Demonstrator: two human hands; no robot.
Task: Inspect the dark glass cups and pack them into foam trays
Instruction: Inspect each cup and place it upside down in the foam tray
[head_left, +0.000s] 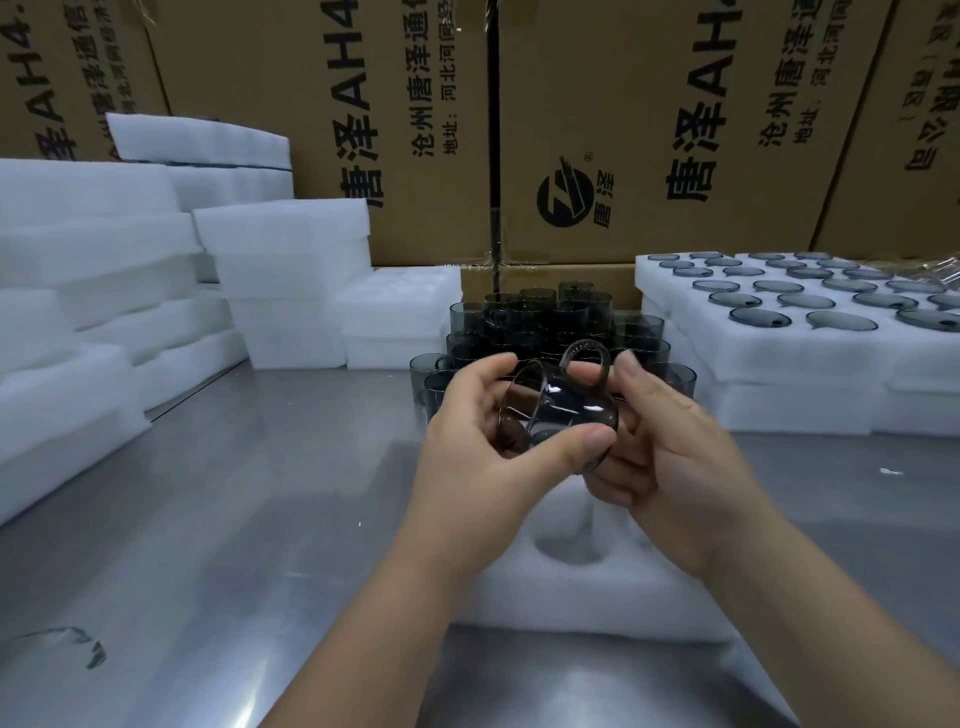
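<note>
I am working in a warehouse packing area. Tall brown cardboard cartons printed with black Chinese lettering are standing as a wall at the back. Stacks of empty white foam trays are sitting on a brushed steel worktable, and a batch of dark smoky glass cups is standing beside filled white foam trays.

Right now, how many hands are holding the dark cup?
2. The left hand grips the cup from the left; the right hand holds it from the right.
</note>
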